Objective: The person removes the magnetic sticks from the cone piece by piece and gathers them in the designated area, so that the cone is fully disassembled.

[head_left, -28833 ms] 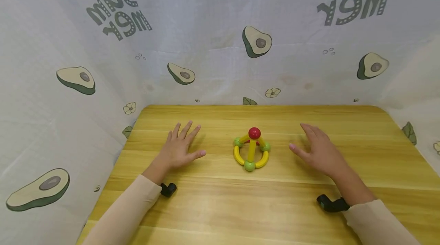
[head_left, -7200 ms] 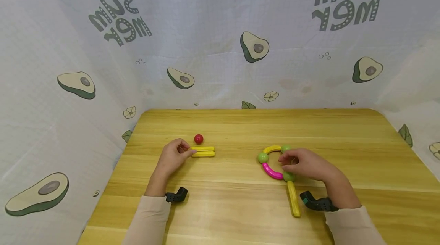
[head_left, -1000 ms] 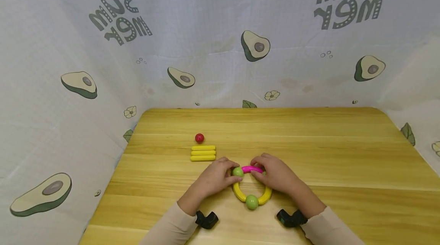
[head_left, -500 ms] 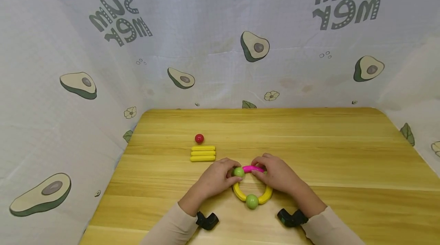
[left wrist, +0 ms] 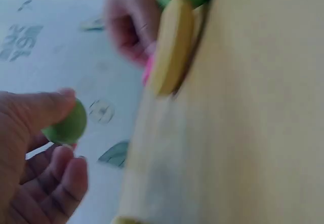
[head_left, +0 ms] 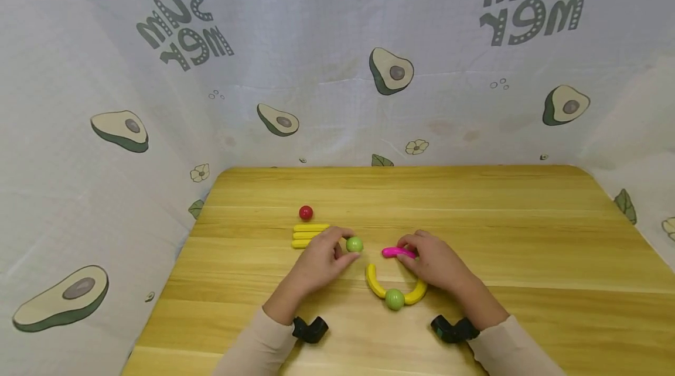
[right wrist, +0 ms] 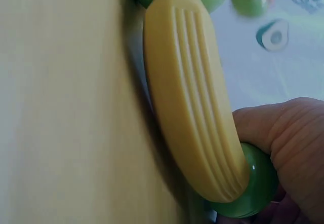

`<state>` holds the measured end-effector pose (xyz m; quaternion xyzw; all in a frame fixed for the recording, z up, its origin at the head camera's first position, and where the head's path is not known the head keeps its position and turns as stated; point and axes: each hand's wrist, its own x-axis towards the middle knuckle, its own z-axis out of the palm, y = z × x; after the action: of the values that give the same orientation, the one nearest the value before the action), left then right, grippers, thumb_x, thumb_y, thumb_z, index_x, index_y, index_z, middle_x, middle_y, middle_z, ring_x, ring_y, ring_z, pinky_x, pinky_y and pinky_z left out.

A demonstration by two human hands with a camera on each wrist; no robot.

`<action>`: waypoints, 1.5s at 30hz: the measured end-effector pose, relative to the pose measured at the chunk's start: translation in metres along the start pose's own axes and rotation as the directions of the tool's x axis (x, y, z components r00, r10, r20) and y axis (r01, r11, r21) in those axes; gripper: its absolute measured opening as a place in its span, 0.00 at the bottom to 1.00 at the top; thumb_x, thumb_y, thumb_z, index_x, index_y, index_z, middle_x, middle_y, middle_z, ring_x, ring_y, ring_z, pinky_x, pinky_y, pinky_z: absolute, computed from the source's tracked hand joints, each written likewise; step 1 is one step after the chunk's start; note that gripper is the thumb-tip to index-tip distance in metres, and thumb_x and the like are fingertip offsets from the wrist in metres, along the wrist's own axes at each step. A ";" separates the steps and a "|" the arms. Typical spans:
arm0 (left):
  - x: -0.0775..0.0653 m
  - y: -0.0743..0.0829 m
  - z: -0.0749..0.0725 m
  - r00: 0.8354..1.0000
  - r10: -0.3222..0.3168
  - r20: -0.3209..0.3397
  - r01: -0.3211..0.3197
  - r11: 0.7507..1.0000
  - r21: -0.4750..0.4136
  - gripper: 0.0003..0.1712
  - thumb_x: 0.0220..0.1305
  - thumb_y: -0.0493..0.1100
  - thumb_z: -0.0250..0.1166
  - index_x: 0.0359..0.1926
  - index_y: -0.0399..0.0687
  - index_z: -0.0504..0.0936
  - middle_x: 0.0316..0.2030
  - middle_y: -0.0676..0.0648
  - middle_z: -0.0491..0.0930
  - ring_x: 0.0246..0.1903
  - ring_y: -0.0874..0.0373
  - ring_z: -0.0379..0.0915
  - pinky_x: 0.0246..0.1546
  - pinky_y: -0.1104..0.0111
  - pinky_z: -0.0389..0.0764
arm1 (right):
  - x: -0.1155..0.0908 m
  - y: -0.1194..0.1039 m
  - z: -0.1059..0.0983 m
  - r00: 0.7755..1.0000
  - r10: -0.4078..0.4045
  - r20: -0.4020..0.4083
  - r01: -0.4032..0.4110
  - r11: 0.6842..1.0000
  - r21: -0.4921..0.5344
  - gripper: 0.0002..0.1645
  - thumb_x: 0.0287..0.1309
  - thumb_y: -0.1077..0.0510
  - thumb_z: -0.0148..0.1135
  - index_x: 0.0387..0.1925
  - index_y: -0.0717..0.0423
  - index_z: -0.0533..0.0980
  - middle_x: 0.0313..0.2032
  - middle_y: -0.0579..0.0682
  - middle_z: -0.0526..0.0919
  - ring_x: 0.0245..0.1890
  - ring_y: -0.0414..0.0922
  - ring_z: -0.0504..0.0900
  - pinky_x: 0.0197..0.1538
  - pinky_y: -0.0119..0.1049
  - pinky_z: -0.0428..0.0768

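In the head view my left hand (head_left: pixel 316 265) pinches a green ball (head_left: pixel 354 244) between thumb and fingers, apart from the other pieces. My right hand (head_left: pixel 435 262) grips a magenta curved rod (head_left: pixel 391 252) whose left end is free. Below it, two yellow curved rods (head_left: pixel 374 283) meet at a second green ball (head_left: pixel 394 299), forming an open arc. A third green ball (right wrist: pixel 259 183), mostly covered by my right hand in the head view, shows at the yellow rod's end in the right wrist view.
Three straight yellow rods (head_left: pixel 306 228) lie side by side behind my left hand, partly covered by it. A red ball (head_left: pixel 306 212) sits just beyond them. The wooden table (head_left: pixel 527 218) ends at a printed cloth (head_left: pixel 327 71) behind.
The ring has come apart: my left hand has drawn its green ball up and left, off the magenta and yellow rods. My right hand has shifted slightly right with the rest.
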<state>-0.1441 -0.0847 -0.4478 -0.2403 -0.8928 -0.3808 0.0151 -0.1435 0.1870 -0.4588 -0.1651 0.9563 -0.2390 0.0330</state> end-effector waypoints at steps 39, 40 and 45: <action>0.004 -0.109 -0.053 0.861 -0.408 -0.305 0.413 0.909 -0.051 0.28 0.70 0.57 0.66 0.62 0.45 0.82 0.59 0.40 0.83 0.55 0.43 0.71 0.56 0.51 0.76 | 0.002 0.005 -0.005 0.996 0.078 0.029 -0.078 0.997 0.000 0.12 0.65 0.51 0.69 0.47 0.50 0.82 0.40 0.48 0.82 0.38 0.43 0.78 0.47 0.48 0.81; 0.004 -0.109 -0.053 0.861 -0.407 -0.304 0.414 0.909 -0.047 0.28 0.70 0.57 0.66 0.62 0.45 0.82 0.59 0.40 0.83 0.54 0.43 0.71 0.55 0.51 0.76 | 0.002 0.005 -0.005 0.997 0.079 0.028 -0.079 0.997 0.000 0.12 0.65 0.51 0.69 0.47 0.50 0.82 0.40 0.48 0.82 0.38 0.43 0.78 0.47 0.48 0.81; 0.004 -0.109 -0.053 0.859 -0.413 -0.303 0.423 0.906 -0.036 0.28 0.71 0.56 0.65 0.63 0.45 0.82 0.60 0.40 0.83 0.53 0.43 0.71 0.53 0.53 0.75 | 0.003 0.005 -0.005 0.997 0.074 0.025 -0.074 0.997 -0.005 0.12 0.65 0.51 0.69 0.47 0.50 0.82 0.40 0.48 0.83 0.38 0.43 0.78 0.48 0.48 0.81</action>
<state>-0.2041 -0.1842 -0.4830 0.0206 -0.9163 -0.3931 0.0730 -0.1483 0.1926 -0.4567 -0.1327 0.9618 -0.2334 0.0532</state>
